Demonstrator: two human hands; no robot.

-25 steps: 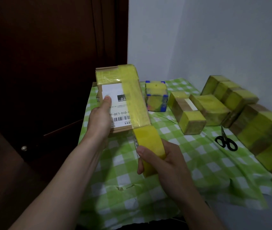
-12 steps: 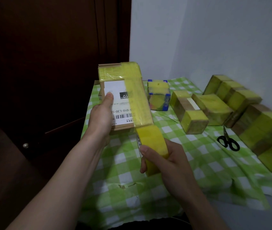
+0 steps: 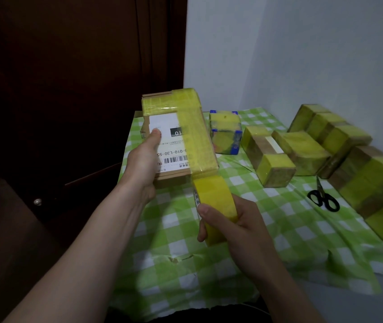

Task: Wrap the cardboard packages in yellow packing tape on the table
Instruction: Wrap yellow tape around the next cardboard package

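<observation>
Since a second ago, little has shifted: the roll of yellow tape (image 3: 215,207) sits a touch closer to the box's near edge, and the view has risen slightly. The left hand (image 3: 142,164) grips the flat cardboard box (image 3: 179,138) from its left side, thumb pressed on the white label (image 3: 169,141), holding it tilted up above the green checked tablecloth (image 3: 176,248), likely so tape can pass all the way round. The right hand (image 3: 237,226) is closed around the roll, fingers curled over its rim, keeping the strip taut where it leaves the box's lower corner. One band already crosses the box's top end and another runs down its right side. Finished yellow-wrapped packages (image 3: 274,159) wait at the right, near the wall, and black scissors (image 3: 323,198) lie beside them, handy for cutting the strip.
</observation>
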